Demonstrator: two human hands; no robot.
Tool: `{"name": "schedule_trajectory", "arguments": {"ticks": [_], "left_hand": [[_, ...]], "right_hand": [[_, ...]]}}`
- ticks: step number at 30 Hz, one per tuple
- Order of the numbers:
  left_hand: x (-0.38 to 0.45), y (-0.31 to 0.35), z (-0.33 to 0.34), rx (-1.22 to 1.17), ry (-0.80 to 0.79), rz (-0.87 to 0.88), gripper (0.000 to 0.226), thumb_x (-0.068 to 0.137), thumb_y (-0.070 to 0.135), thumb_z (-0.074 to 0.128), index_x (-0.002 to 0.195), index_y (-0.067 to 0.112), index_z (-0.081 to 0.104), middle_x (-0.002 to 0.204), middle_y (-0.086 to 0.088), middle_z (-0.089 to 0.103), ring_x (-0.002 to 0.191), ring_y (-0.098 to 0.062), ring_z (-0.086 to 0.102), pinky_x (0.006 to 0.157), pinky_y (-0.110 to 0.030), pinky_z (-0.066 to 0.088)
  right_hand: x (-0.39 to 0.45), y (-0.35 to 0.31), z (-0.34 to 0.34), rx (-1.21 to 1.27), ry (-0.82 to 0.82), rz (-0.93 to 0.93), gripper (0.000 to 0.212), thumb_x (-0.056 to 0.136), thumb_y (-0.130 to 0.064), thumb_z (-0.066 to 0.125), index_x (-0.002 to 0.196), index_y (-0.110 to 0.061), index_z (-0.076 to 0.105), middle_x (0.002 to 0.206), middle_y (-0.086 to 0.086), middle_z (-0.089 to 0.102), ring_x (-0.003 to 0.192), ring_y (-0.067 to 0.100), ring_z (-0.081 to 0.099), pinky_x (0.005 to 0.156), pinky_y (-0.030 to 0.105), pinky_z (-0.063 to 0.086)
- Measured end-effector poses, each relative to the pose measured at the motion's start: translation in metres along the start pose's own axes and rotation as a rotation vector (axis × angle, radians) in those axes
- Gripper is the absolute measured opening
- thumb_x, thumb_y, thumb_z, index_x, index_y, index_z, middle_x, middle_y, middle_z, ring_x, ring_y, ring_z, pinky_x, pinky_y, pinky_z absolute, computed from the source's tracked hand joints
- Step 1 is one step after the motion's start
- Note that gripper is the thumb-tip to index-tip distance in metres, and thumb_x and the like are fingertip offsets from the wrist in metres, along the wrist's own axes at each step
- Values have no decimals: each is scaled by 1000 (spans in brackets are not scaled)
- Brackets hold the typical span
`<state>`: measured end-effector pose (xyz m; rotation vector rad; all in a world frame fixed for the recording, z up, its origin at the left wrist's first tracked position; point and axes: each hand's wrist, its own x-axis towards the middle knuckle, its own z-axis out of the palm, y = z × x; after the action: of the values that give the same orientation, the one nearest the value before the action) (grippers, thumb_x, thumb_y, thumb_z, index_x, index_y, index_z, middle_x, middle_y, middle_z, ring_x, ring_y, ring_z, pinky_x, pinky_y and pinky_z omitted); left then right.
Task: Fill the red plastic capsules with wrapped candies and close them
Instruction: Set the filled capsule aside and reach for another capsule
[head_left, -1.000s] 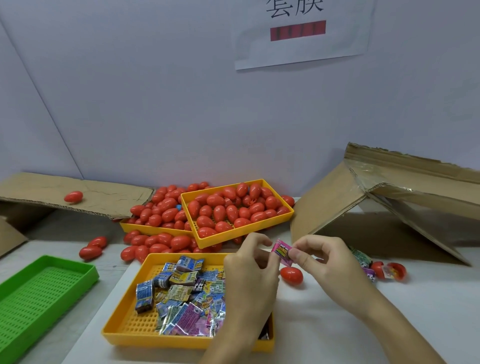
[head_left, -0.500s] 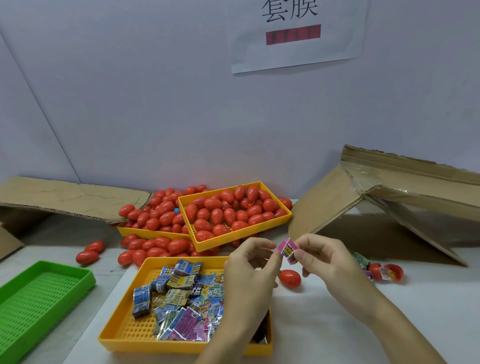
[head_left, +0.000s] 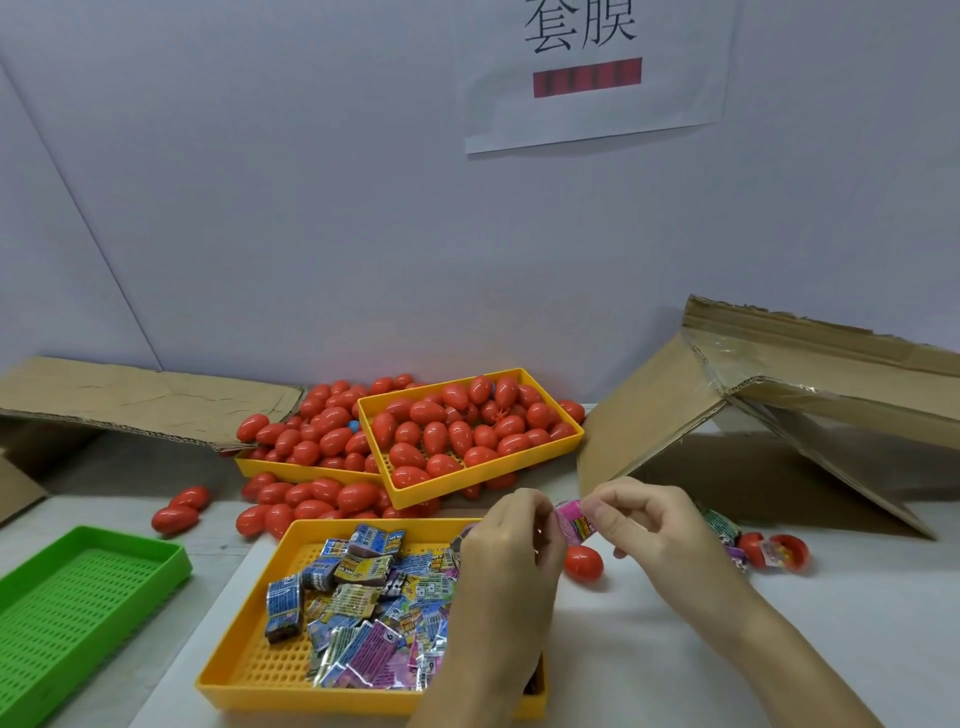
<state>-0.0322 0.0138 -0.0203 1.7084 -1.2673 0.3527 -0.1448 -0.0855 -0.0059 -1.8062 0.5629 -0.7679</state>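
Above the near yellow tray (head_left: 244, 670) of wrapped candies (head_left: 363, 597), both hands meet over the white table (head_left: 675, 649); the left hand (head_left: 511, 551) and the right hand (head_left: 641, 519) each pinch 1 end of a pink candy (head_left: 571, 522), fingers curled round it, held off the table; just below it 1 closed red capsule (head_left: 584, 564) lies alone on the table, beside the tray's right edge; further right an open capsule (head_left: 779, 552) rests near a few loose candies by the folded cardboard (head_left: 701, 415); behind, 2 more yellow trays (head_left: 415, 499) hold heaps of red capsules (head_left: 457, 431), with others spilled in front of them; a green tray (head_left: 78, 597) sits at the left, and a paper sign (head_left: 597, 73) hangs on the wall.
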Motion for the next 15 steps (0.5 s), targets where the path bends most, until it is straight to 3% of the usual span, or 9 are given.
{"name": "schedule_trajectory", "arguments": {"ticks": [3,5,10,12,15], "left_hand": [[0,0,0,71,11,71,21,74,-3,80,81,11,65,71,1,64,59,-11,57,52,-21,45],[0,0,0,81,21,97,23,72,-4,81,81,9,65,71,0,64,58,-12,58,51,-23,46],[0,1,0,41,49,100,24,70,-6,82,81,9,67,71,1,66,59,-6,57,55,-13,45],[1,1,1,26,45,94,23,71,-5,82,81,8,68,70,1,66,59,-7,58,54,-13,45],[1,1,1,1,32,83,19,75,-3,80,83,9,68,72,2,66,60,-7,59,54,-17,48]], "right_hand": [[0,0,5,77,66,4,12,87,-23,67,84,-17,77,70,-9,66,64,-2,57,61,13,45],[0,1,6,146,58,31,11,87,-17,67,85,-14,77,62,-10,64,59,-3,56,56,11,44],[2,4,5,370,55,120,28,70,-29,70,87,-8,78,78,-3,66,54,2,49,48,15,38],[2,6,4,403,69,135,31,65,-32,72,86,-10,79,85,-2,68,56,3,49,49,16,38],[2,5,3,380,27,118,32,68,-36,70,88,-12,79,80,13,64,65,13,43,50,21,34]]}}
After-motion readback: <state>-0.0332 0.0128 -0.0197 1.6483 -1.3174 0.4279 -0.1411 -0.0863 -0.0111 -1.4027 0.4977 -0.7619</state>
